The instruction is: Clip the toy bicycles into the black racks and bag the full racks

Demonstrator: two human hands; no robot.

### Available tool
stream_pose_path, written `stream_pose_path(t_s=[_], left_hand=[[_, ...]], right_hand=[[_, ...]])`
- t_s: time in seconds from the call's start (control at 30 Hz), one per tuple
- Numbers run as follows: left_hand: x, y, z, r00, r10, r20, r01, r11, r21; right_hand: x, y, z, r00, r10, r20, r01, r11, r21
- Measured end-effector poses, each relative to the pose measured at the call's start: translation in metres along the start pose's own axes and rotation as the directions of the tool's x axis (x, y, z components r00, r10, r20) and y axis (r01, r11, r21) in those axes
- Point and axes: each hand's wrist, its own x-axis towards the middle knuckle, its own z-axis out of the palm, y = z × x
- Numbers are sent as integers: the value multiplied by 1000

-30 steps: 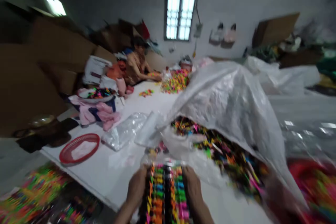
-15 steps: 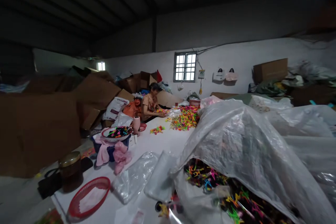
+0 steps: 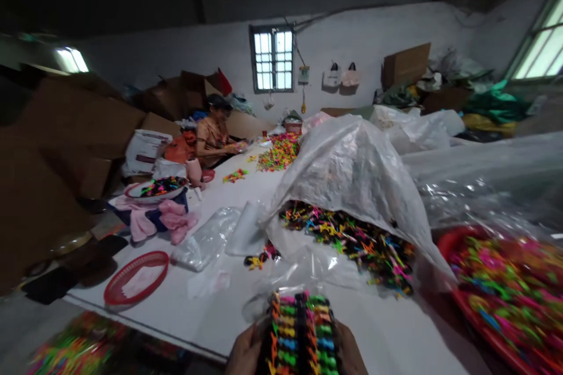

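At the bottom centre, my left hand and my right hand grip the two sides of a stack of small plastic toys. The toys are black with bright orange, green, yellow and blue parts, lined up in neat rows. Just beyond the stack, crumpled clear plastic lies on the white table; whether it encloses the toys I cannot tell. A heap of similar loose toys spills from under a big translucent plastic sheet. A couple of loose ones sit nearer the middle.
To the right stands a red basin full of colourful pieces. On the left are a red mesh basket, flat clear bags and a blue tub draped with pink cloth. A seated person handles pieces at the table's far end.
The view has tilted down and swung right. Both my hands with the stack of toys have come into sight at the bottom, and the red basin now shows on the right.
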Motion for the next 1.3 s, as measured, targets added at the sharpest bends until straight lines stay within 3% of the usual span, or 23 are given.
stream_pose_path(t_s=[0.13,0.2,0.33,0.47,0.57,0.63,0.73,0.77,0.83,0.9,0.97,1.03,1.1,1.2,1.3], left_hand=[[-24,-7,-5,975,40,217,-49,998,36],[-25,-6,-7,980,40,194,-58,994,88],[-12,2,-6,983,160,-88,-137,965,226],[-1,15,2,882,282,-377,-199,949,245],[2,29,11,813,325,-483,-224,940,257],[-1,37,13,756,425,-498,-287,899,331],[-15,41,9,668,645,-372,-443,746,498],[-22,40,6,657,691,-302,-484,694,533],[-38,35,-2,699,699,-153,-524,645,556],[-54,30,-11,784,620,16,-526,651,548],[-66,27,-18,849,489,203,-518,688,508],[-75,29,-23,856,359,371,-505,731,459],[-84,33,-26,822,266,504,-501,759,416],[-99,36,-28,734,189,652,-507,791,343],[-107,32,-28,680,171,713,-492,827,271]], right_hand=[[-25,17,-7,996,48,-74,-56,993,-107],[-25,20,-10,992,42,-117,-59,987,-146],[-12,18,-13,980,-3,-201,-15,996,-89],[1,8,-10,938,-32,-345,17,999,-45],[4,-2,-5,931,-81,-356,62,996,-65],[3,-9,-5,937,-129,-325,89,987,-133],[-8,-19,-13,945,-223,-240,168,959,-230],[-14,-22,-19,954,-238,-181,194,953,-231],[-28,-29,-32,976,-216,-8,210,956,-204],[-41,-38,-47,972,-142,185,179,963,-201],[-52,-48,-61,940,-67,334,154,958,-242],[-62,-57,-71,895,-15,446,160,944,-290],[-75,-62,-74,848,20,530,181,929,-324],[-97,-60,-67,805,19,594,216,922,-322],[-111,-52,-56,761,5,648,230,933,-277]])
